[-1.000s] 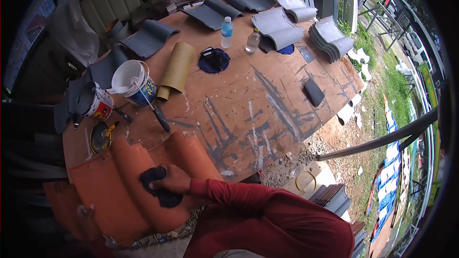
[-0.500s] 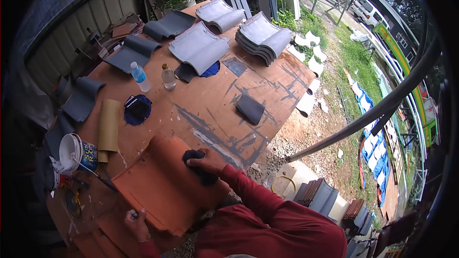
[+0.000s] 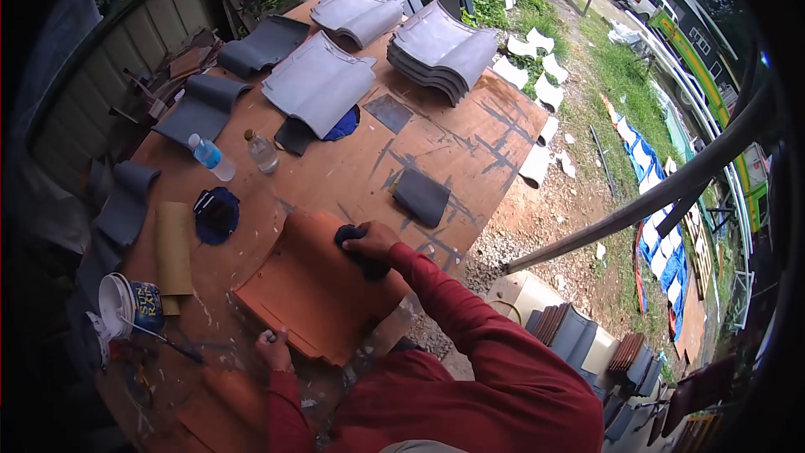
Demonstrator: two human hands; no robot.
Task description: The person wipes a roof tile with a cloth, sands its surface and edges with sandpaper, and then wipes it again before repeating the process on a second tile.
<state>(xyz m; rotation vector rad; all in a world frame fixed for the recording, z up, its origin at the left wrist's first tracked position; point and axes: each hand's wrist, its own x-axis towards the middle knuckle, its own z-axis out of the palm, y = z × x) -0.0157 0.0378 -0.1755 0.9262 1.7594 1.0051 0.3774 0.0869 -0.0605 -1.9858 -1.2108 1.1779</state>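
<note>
A wooden table [image 3: 503, 138] fills the middle of the scene, a ribbed metal fence [image 3: 117, 50] behind its left side and gravel and grass [image 3: 579, 101] beyond its right edge, where a slanting pole [image 3: 646, 193] stands a little apart from the wood. The left part is crowded; paint-streaked board runs from the orange tile [image 3: 306, 285] toward the right edge, with one dark folded piece [image 3: 422, 200] lying on it. Counting from the left: one printed bucket [image 3: 148, 306] with a dark-tipped handle leaning from it, one tan roll [image 3: 173, 252], at least three dark grey tiles [image 3: 201, 109], one round blue pad [image 3: 216, 226] bearing a black object, two bottles [image 3: 211, 157], two single light grey tiles [image 3: 319, 80], and one stack of light tiles [image 3: 440, 46] whose number I cannot tell. At least one more orange piece [image 3: 222, 415] lies at the near left, in shadow. The left hand [image 3: 274, 351] is at the near left edge of the orange tile, its fingers curled; whether they pinch the rim I cannot tell. The right hand [image 3: 375, 241] grasps a black cloth [image 3: 369, 267], fingers wrapped over it, against the tile's raised right side, so the tile lies between the two hands.
</note>
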